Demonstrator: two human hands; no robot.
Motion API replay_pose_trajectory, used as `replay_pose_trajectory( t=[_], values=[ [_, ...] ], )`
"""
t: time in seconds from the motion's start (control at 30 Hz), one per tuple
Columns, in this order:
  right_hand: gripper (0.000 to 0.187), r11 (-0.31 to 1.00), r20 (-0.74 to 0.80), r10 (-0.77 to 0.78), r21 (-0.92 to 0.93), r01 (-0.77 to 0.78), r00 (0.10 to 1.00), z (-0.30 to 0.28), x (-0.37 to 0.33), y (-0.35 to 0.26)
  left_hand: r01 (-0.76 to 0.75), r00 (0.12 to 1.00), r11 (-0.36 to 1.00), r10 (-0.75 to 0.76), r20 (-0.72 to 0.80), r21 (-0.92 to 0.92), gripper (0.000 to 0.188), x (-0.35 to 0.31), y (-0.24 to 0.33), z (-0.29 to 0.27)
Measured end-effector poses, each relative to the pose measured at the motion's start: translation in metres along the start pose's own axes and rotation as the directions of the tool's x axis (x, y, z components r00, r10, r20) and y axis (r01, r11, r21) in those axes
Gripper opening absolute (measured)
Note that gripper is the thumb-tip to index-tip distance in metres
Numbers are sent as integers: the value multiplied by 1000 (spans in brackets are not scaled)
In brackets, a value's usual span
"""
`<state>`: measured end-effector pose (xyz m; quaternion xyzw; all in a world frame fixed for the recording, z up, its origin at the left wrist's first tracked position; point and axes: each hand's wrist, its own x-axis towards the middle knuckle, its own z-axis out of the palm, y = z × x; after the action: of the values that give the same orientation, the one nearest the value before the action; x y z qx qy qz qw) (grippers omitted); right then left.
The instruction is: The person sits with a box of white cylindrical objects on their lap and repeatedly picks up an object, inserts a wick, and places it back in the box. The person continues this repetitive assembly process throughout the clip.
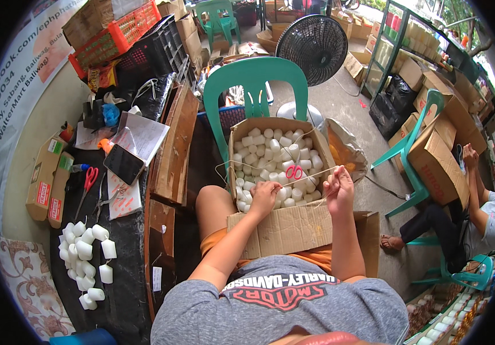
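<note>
On a green plastic chair (pixel 301 80) in front of me stands an open cardboard box (pixel 270 231) filled with white, candle-like cylinders (pixel 270 150). Small scissors with pinkish-red handles (pixel 294 172) lie on top of the cylinders. A thin pale cord (pixel 308 176) runs taut between my hands. My left hand (pixel 263 198), low over the box's near side, has its fingers closed at one end of it. Raised at the box's near right corner, my right hand (pixel 338 187) pinches the other end. Both hands' fingertips are small in view.
The black-covered table (pixel 127 276) at left carries strung white cylinders (pixel 83 253), red-handled scissors (pixel 90 181) and a phone (pixel 124 164). A black fan (pixel 312 49) stands behind the chair. At right, another person (pixel 483 224) sits near cardboard boxes (pixel 440 167) and another green chair (pixel 414 150).
</note>
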<state>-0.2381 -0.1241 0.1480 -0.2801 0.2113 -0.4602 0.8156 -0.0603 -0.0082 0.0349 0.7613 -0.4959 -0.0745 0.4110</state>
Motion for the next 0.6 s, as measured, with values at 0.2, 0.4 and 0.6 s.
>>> replay_pose_trajectory(
  t=[0.2, 0.4, 0.6],
  values=[
    [22, 999, 103, -44, -12, 46, 994, 6, -2, -3, -58, 998, 987, 58, 6, 148, 6, -1, 10, -7],
    [25, 979, 230, -75, -166, 115, 970, 26, -16, 1, -130, 990, 962, 139, -17, 241, 5, 0, 12, -6],
    [30, 644, 251, 19, -743, 180, 968, 55, -31, -24, 35, 999, 992, -38, 23, 125, 9, -1, 1, -7]
  ],
)
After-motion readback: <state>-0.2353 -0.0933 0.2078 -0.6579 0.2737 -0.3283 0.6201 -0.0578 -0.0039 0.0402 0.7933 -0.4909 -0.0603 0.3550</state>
